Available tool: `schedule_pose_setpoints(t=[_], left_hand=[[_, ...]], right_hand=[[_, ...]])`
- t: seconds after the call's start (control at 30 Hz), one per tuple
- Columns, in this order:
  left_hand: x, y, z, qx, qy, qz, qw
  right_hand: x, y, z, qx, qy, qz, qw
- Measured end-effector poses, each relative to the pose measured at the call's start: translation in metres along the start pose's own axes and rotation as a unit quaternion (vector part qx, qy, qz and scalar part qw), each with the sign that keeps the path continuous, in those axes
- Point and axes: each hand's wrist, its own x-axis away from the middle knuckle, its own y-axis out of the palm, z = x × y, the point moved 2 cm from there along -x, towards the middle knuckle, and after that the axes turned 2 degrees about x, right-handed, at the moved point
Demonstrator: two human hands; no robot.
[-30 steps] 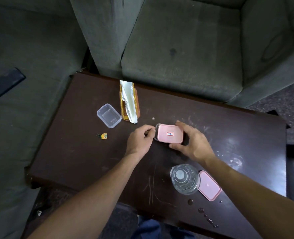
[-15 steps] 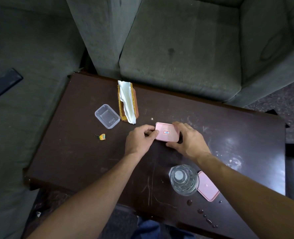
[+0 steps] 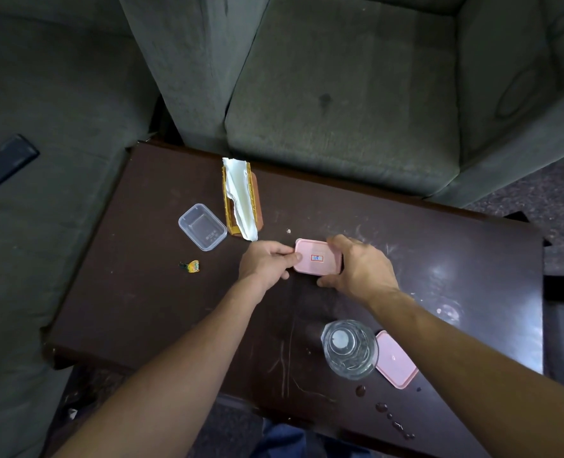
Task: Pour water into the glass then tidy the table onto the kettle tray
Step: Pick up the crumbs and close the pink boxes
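Near the middle of the frame, both hands are clamped on a small pink-lidded box that sits on the dark brown worktop. The left hand pinches its left edge between thumb and curled fingers. The right hand wraps round its right end, fingers over the far side and thumb at the near side. The glass stands upright at lower right of centre, touching or overlapping a loose pink lid that lies flat just to its right. Water drops dot the worktop below them. Left of the hands sit an open clear container, a yellow napkin holder with white paper in it just beside it, and a small orange wrapper. A grey sofa fills the top of the frame, and a dark flat device lies on its seat at upper left.
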Motion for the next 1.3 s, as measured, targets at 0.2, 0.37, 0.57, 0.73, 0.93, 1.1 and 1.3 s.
schedule_pose_setpoints(t=[0.2, 0.37, 0.57, 0.73, 0.93, 1.1, 1.3], left_hand=[[-0.005, -0.001, -0.001, 0.009, -0.026, -0.009, 1.000], [-0.003, 0.003, -0.003, 0.002, 0.006, 0.007, 1.000], [0.001, 0.005, 0.007, -0.034, -0.003, 0.032, 0.999], [0.009, -0.002, 0.010, -0.069, 0.000, 0.056, 0.996], [0.020, 0.004, 0.008, -0.078, 0.037, 0.065, 0.994], [0.026, 0.015, 0.003, -0.081, 0.047, 0.058, 0.994], [0.015, 0.013, 0.005, -0.073, 0.006, 0.048, 0.996]], right_hand=[[-0.002, 0.001, -0.002, 0.000, 0.025, -0.020, 0.999], [-0.002, 0.001, -0.002, -0.010, 0.033, -0.027, 0.999], [0.001, -0.002, -0.006, -0.030, 0.050, -0.037, 0.998], [0.000, -0.003, -0.009, -0.011, 0.055, -0.059, 0.997], [-0.003, -0.004, -0.014, -0.031, 0.009, -0.086, 0.996], [0.003, 0.005, -0.003, -0.038, -0.026, -0.097, 0.994], [0.001, 0.004, 0.003, -0.070, -0.014, -0.054, 0.996]])
